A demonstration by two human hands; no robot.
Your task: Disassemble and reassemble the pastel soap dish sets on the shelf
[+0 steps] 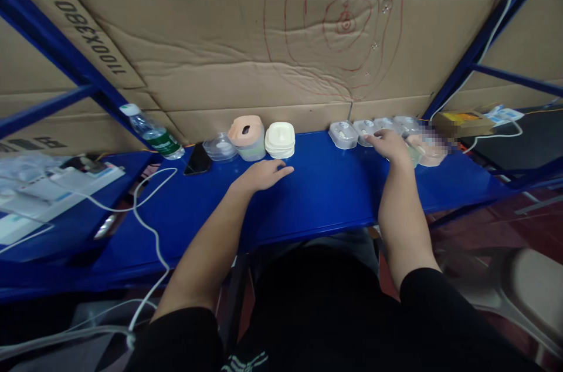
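Black shirt (325, 307) nearest; clear container (361, 128) at right hand (389, 145) fingertips (372, 139)

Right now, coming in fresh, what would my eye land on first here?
Probably the red rings, drawn like a target on the cardboard behind the bright blue table. Next, the two bare hands: the left hand just in front of a cream-coloured stack, the right hand over the row of clear containers to the right. The green-labelled bottle also stands out at the table's left.
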